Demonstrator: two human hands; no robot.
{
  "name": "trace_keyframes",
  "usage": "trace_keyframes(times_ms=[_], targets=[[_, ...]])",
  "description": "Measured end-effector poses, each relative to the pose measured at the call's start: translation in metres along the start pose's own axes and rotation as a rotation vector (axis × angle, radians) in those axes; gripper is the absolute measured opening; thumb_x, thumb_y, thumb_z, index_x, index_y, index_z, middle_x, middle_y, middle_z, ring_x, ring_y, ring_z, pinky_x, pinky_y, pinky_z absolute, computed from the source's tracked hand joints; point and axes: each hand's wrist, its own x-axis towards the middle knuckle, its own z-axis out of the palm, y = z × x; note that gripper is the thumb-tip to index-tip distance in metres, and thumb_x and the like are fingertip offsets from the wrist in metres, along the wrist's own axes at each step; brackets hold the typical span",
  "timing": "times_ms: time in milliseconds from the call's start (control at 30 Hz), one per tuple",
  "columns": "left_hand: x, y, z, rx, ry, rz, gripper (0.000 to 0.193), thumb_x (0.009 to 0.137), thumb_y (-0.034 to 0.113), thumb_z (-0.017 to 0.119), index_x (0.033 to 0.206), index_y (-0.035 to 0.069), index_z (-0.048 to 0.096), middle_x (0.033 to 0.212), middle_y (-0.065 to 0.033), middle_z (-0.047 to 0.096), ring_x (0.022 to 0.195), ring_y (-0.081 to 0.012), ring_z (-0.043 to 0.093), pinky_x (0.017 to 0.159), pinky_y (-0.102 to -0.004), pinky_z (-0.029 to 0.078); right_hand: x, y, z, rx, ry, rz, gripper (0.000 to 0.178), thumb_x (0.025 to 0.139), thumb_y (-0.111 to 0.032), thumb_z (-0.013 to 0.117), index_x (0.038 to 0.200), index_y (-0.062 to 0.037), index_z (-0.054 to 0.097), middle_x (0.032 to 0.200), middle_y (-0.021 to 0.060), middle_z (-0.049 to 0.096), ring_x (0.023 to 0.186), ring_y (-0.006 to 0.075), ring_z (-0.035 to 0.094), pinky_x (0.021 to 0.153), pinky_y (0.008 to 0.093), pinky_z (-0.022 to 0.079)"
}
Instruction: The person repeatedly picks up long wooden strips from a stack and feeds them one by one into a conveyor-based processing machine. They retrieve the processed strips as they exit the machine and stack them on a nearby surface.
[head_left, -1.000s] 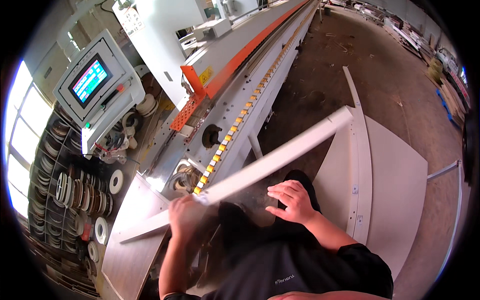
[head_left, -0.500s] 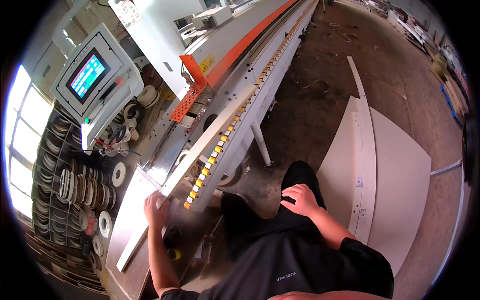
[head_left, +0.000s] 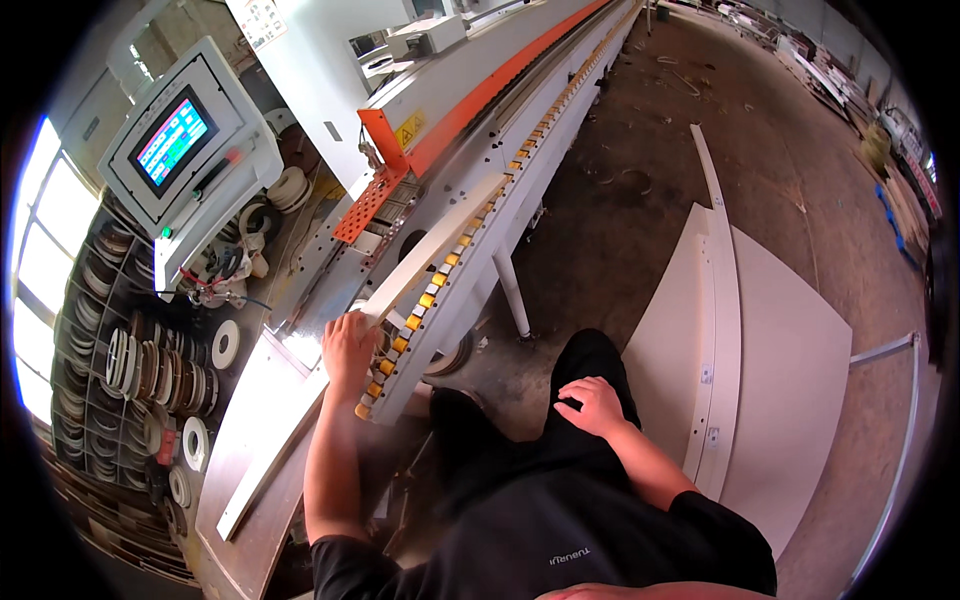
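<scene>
A long pale board strip (head_left: 437,243) lies along the grey machine bed, beside the row of yellow and white rollers (head_left: 427,300). My left hand (head_left: 348,352) is closed over this strip near the bed's close end, fingers curled across its top. Behind the hand, a pale length (head_left: 270,455) runs back over a brown-edged support board (head_left: 243,515); the hand covers the join, so I cannot tell whether it is one piece. My right hand (head_left: 592,405) rests on my dark-trousered thigh, holding nothing, its fingers laid out and the thumb apart.
An orange perforated guard (head_left: 372,207) stands over the bed. A control panel with a lit screen (head_left: 173,142) is at left, above a rack of edging rolls (head_left: 160,365). To my right are large pale curved panels (head_left: 790,370) with a narrow curved strip (head_left: 727,300) on top.
My left hand has moved forward and to the right along the strip, and its fingers now curl over it. The right hand stays on my thigh. The view has shifted slightly.
</scene>
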Motion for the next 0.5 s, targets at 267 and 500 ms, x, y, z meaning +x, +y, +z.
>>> trace_keyframes(times_ms=[267,500], targets=[[-0.019,-0.071,-0.021,0.068,0.126,-0.049,0.032,0.094,0.024,0.085,0.121,0.012,0.075,0.120,-0.0084,0.079,0.117,-0.0363,0.070,0.104,-0.0483,0.054,0.000,0.004,0.002,0.028,0.027,0.007,0.018,0.090,-0.029,0.087,0.093,-0.0118,0.081,0.106,0.0008,0.084,0.103,0.0250,0.078,0.093,0.0407,0.057],[-0.043,-0.132,-0.057,0.232,0.155,-0.048,0.028,0.097,0.022,0.080,0.121,0.009,0.076,0.130,-0.0119,0.078,0.124,-0.0382,0.068,0.108,-0.0497,0.053,0.009,0.000,0.002,0.020,-0.003,0.010,0.017,0.090,-0.030,0.087,0.093,-0.0135,0.082,0.106,-0.0007,0.084,0.101,0.0237,0.077,0.092,0.0393,0.056]])
